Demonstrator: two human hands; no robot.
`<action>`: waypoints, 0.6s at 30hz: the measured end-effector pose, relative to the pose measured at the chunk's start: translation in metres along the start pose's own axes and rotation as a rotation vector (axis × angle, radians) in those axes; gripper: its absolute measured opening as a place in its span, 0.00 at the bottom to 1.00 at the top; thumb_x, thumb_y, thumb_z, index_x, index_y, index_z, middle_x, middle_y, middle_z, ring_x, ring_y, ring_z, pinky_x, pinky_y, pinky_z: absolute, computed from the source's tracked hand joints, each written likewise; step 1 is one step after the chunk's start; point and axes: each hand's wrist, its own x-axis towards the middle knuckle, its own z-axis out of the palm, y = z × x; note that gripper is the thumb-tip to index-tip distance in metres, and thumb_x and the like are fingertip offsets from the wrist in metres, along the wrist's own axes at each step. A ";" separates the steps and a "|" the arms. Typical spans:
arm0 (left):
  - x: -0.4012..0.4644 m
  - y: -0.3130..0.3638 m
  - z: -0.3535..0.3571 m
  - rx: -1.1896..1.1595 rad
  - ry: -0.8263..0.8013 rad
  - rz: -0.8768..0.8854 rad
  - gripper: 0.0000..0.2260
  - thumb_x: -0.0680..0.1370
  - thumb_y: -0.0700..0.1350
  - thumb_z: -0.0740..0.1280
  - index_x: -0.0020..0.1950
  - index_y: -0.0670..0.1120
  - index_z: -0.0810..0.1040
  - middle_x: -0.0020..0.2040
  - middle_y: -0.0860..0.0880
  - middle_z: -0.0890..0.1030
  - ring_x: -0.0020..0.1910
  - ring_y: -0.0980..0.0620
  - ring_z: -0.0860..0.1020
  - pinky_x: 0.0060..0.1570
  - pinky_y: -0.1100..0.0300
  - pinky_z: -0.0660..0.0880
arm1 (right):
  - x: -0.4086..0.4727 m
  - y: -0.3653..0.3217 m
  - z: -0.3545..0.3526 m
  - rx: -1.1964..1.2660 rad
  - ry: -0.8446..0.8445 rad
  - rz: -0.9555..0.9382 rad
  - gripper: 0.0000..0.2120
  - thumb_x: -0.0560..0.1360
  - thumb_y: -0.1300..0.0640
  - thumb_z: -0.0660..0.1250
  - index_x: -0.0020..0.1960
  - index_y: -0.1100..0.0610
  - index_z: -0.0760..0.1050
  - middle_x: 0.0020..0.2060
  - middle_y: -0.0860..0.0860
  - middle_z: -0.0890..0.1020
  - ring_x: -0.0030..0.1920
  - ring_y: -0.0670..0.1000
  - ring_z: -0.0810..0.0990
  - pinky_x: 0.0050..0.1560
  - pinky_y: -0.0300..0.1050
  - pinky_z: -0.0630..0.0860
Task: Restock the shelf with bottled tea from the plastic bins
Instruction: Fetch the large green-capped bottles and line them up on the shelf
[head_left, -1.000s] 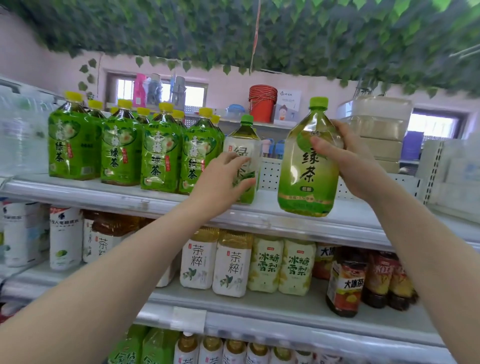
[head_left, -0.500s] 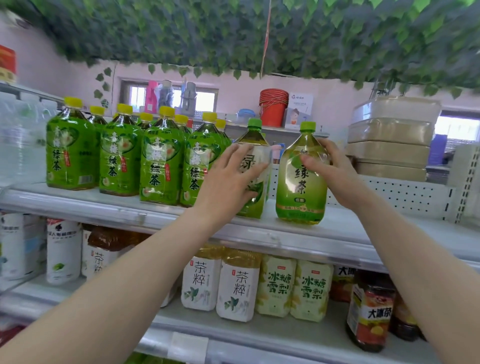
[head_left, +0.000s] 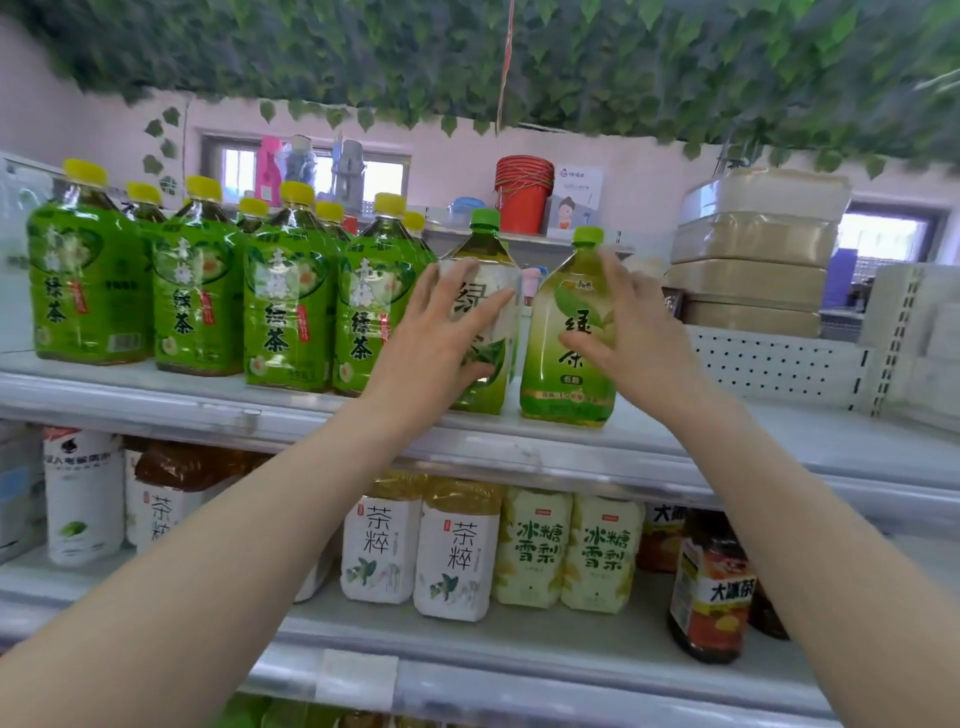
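Note:
A green-capped tea bottle with a pale green label (head_left: 566, 389) stands upright on the top shelf (head_left: 779, 447). My right hand (head_left: 644, 343) is at its right side, fingers spread and straight, thumb across the label. Just left of it stands a green-capped bottle with a white label (head_left: 485, 244). My left hand (head_left: 431, 338) rests on that bottle's front with straight, spread fingers. Further left is a row of several yellow-capped green tea bottles (head_left: 285, 317). No plastic bin is in view.
Bare shelf stretches right of the two bottles to a perforated white divider (head_left: 769, 364). Stacked beige containers (head_left: 753, 260) sit behind it. The lower shelf (head_left: 519, 644) holds white-label tea bottles (head_left: 457, 556), pear drinks and dark iced-tea bottles (head_left: 711, 587).
My right hand brought the pale-label bottle down onto the shelf beside the white-label one, then loosened its grip. My left hand stayed on the white-label bottle.

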 end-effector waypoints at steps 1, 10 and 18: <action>0.000 0.000 0.000 -0.005 -0.005 -0.001 0.35 0.72 0.49 0.75 0.76 0.54 0.64 0.77 0.45 0.57 0.76 0.36 0.53 0.70 0.39 0.63 | -0.004 -0.002 0.004 -0.029 -0.016 -0.011 0.42 0.75 0.47 0.71 0.80 0.45 0.49 0.72 0.60 0.63 0.69 0.62 0.70 0.66 0.55 0.69; -0.001 -0.001 -0.002 -0.031 -0.028 -0.023 0.36 0.73 0.51 0.74 0.77 0.55 0.62 0.78 0.46 0.55 0.77 0.38 0.51 0.70 0.40 0.64 | -0.008 -0.004 0.006 -0.004 -0.068 0.026 0.43 0.75 0.50 0.73 0.80 0.43 0.50 0.77 0.58 0.54 0.69 0.62 0.70 0.68 0.55 0.68; 0.000 0.002 -0.005 -0.003 -0.031 -0.019 0.36 0.72 0.51 0.74 0.77 0.54 0.63 0.77 0.45 0.57 0.77 0.38 0.52 0.70 0.40 0.65 | 0.000 0.000 0.015 -0.040 -0.074 0.010 0.43 0.75 0.49 0.72 0.81 0.45 0.50 0.76 0.59 0.54 0.65 0.64 0.73 0.66 0.55 0.69</action>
